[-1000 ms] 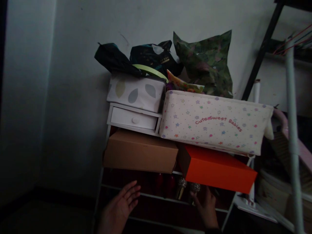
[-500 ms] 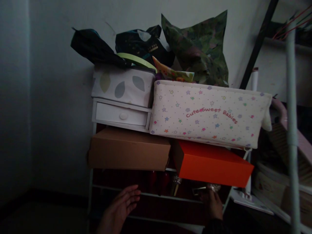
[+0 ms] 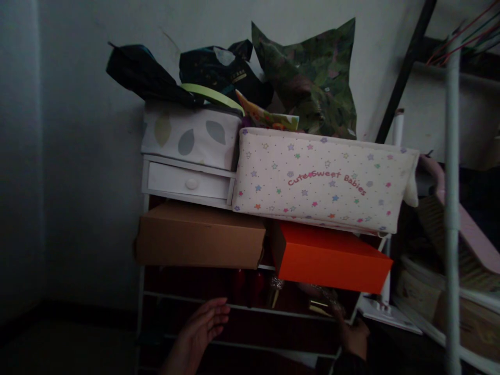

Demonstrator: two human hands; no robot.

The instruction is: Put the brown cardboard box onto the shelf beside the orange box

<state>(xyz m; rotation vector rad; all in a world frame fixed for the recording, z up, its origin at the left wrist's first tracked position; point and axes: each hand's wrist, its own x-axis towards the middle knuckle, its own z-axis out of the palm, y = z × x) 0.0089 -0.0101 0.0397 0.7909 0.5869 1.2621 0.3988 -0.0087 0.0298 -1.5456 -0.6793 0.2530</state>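
Dim room, pale wall; a white shelf rack (image 3: 183,295) carries stacked boxes. On the shadowed shelf beneath the orange box (image 3: 332,256) lies a glittery shoe (image 3: 326,299), pale with a sparkling trim, its shape hard to make out. The right hand (image 3: 353,336) reaches up to it, fingers at its near end; whether the grip is closed cannot be told. The left hand (image 3: 203,325) hovers open, palm inward, below the brown cardboard box (image 3: 199,237), well apart from the shoe.
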